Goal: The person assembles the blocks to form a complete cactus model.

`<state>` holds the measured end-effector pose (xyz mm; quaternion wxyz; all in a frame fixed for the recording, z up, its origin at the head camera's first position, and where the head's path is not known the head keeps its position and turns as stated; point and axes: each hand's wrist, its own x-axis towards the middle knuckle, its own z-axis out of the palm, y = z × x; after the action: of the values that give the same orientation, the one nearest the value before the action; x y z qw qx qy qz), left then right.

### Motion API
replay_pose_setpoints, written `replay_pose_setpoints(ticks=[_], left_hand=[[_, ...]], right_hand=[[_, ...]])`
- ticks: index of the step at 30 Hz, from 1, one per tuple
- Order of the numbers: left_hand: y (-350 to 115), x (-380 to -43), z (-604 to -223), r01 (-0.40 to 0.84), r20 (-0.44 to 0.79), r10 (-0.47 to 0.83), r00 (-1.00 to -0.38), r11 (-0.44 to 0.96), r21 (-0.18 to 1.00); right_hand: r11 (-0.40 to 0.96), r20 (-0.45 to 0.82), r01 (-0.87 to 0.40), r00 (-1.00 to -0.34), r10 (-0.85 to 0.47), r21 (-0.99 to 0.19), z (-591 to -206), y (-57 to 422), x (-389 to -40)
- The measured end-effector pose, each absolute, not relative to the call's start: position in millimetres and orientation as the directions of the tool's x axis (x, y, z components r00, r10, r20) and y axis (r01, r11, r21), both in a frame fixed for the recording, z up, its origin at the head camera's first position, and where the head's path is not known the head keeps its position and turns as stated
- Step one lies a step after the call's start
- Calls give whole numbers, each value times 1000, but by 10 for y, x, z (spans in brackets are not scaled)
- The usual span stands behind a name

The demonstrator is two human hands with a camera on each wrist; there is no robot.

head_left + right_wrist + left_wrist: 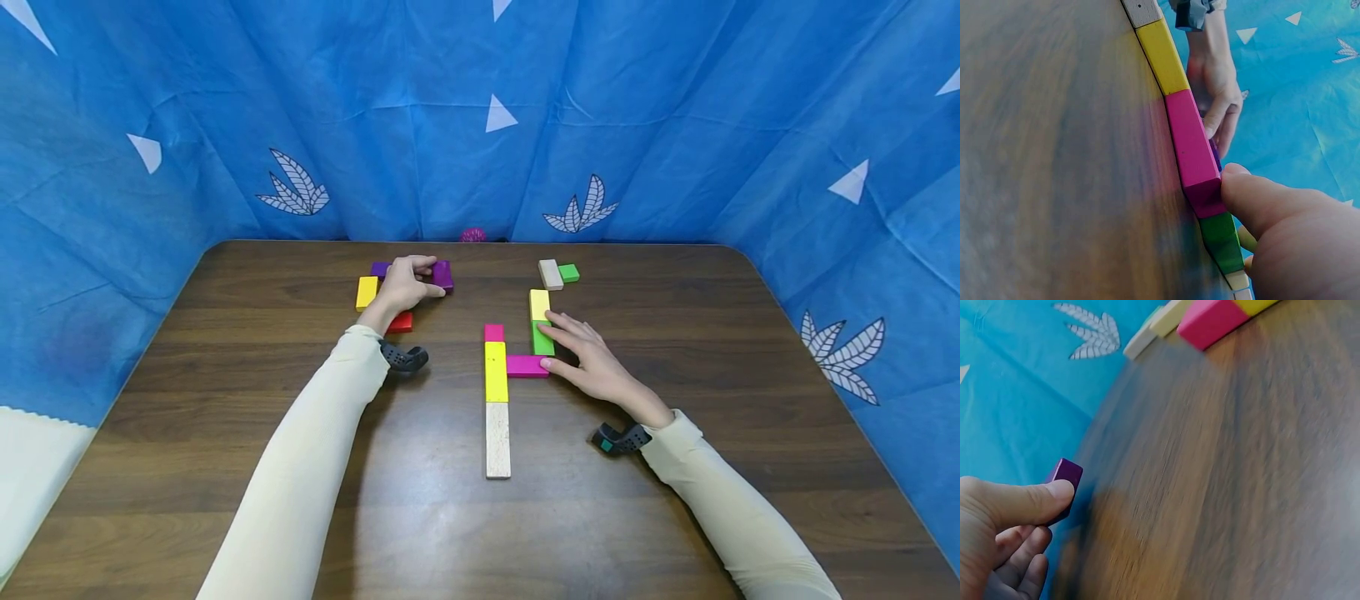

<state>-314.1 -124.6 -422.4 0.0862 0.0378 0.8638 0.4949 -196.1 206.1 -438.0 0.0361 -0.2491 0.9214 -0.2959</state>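
Blue cloth (420,125): hangs behind the table; top cut off by the frame.
Wood tabletop (270,392): bears every block; near edge cut off. Clock centred on the yellow block (496,372), twelve at the far side.
Left hand (403,287): ten o'clock; grasping the purple block (442,276), thumb against fingers. Taken at one end, probably to keep the other end free.
Right hand (596,362): three o'clock; released, fingers loosely spread. Thumb at the magenta block (525,367), fingertips by the green block (543,343); likely steadying that corner. Far fingers mostly hidden in the right wrist view.
Column: whitish block (498,440) at six, yellow at centre, pink block (493,333) at twelve; lined up, presumably for a straight run.
Side branch: magenta runs towards three off yellow's flank; green, then the pale yellow block (539,302), turn towards twelve.
Ten o'clock group: amber block (367,293), red block (402,322), dark violet block (379,269); latter two partly covered by the arm.
One o'clock pair: small whitish block (551,275), small green block (569,273); contact hard to judge.
Purple block: eleven o'clock; cannot tell whether lifted.
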Motion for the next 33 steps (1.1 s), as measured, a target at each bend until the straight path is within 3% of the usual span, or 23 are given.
replay_pose_setpoints(ticks=[12, 33], left_hand=[[-930, -2917, -4228, 166, 22, 271, -962, 522, 837], [-723, -2659, -4348, 252, 67, 329, -942, 562, 788]], right_hand=[[697, 85, -440, -872, -482, -566, -4377, 2066, -1963], [695, 89, -443, -871, -482, -566, -4396, 2077, -1963]])
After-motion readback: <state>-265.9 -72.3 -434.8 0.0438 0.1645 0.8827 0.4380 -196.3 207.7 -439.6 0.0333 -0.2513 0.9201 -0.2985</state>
